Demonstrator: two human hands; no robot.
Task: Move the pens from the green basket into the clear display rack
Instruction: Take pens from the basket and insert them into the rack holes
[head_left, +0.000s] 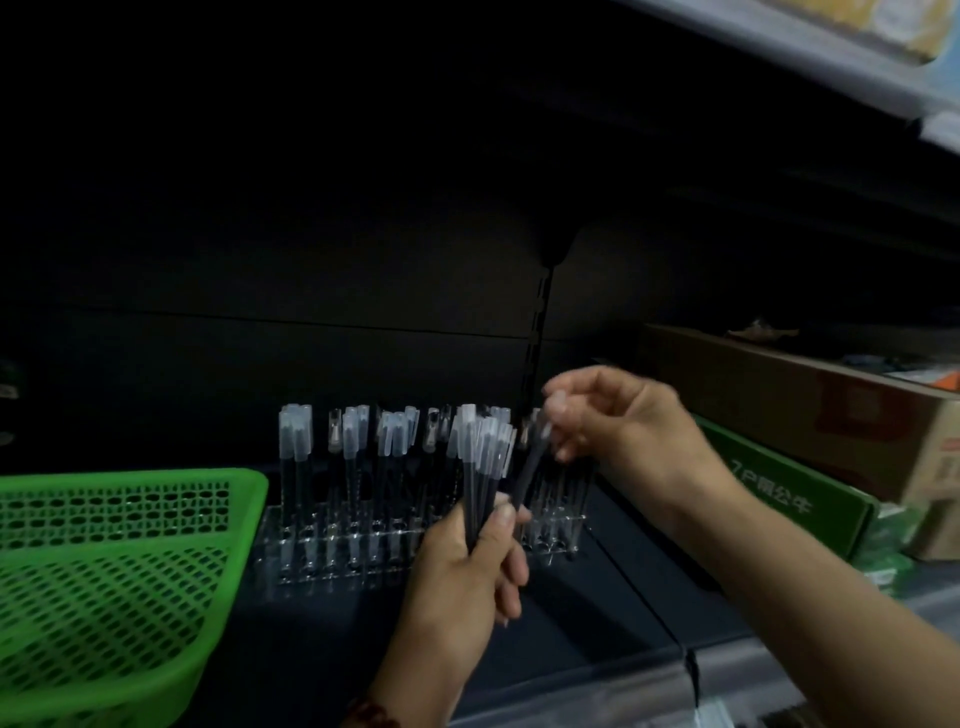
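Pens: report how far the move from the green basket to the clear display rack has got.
Done: many capped pens stand in the clear display rack, and the green basket shows no pens in its visible part. In hand: the left hand grips a bundle of pens; the right hand pinches a single pen by the rack's right end. Left: slotting that pen and the bundle.

Head-worn wide-angle camera looks forward and down into a dark shelf (613, 582), close behind left hand (467, 566) and right hand (623, 421).
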